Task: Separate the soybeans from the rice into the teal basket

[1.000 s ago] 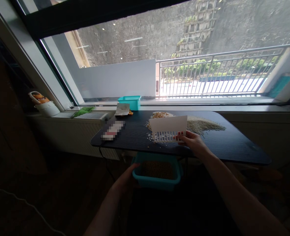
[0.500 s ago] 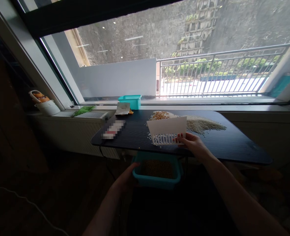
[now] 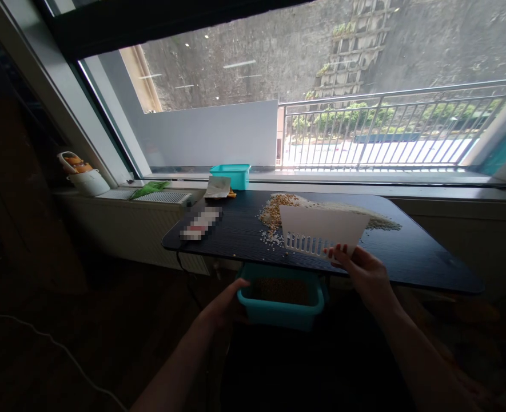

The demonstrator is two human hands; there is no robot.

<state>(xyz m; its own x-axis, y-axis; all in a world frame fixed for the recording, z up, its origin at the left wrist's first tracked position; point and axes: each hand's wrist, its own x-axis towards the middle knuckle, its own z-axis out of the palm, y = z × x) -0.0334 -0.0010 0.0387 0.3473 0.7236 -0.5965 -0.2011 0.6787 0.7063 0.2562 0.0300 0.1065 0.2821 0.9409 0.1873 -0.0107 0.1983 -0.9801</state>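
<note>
Ideally, the right hand (image 3: 366,272), gripping the slotted white sheet (image 3: 323,226) by its lower corner before the grain heap (image 3: 274,213) on the tabletop (image 3: 424,257), should move gently, while the left hand (image 3: 223,302), grasping the teal tub (image 3: 281,313) below the near edge, should hold it level.

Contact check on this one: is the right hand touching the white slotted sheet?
Touching. The head view shows the right hand gripping the white slotted sheet at its lower right corner.
</note>
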